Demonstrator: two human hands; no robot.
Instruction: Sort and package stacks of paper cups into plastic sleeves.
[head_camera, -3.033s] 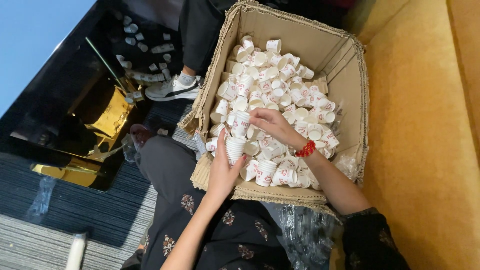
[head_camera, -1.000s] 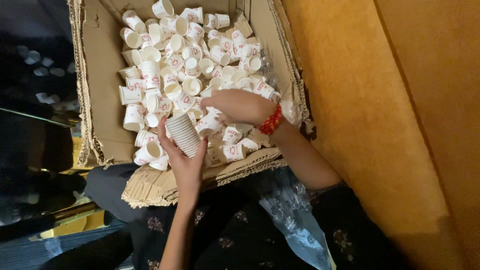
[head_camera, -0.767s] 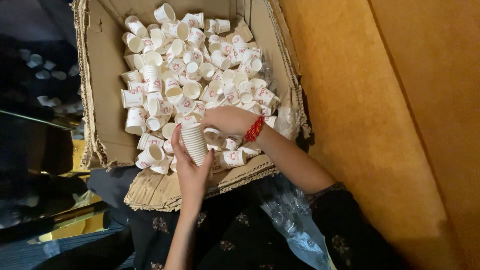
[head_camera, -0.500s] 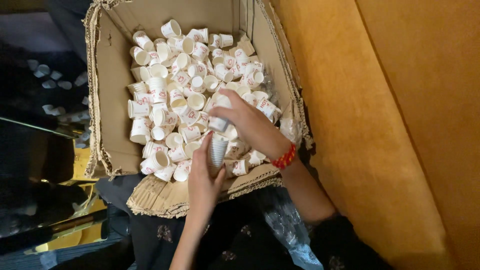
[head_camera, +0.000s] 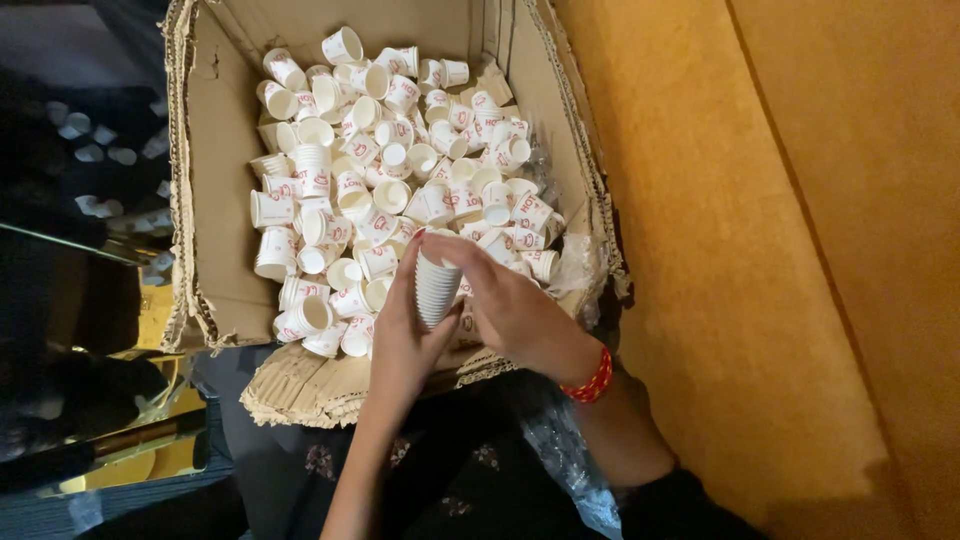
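Over the cardboard box (head_camera: 215, 200), left hand (head_camera: 405, 340) fingers grip the cup stack (head_camera: 437, 285) (upright); right hand (head_camera: 515, 310) pinches its top.

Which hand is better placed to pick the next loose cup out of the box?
Probably the right hand: it sits at the top of the stack of cups, right beside the loose cups in the cardboard box. The left hand is wrapped around the stack.
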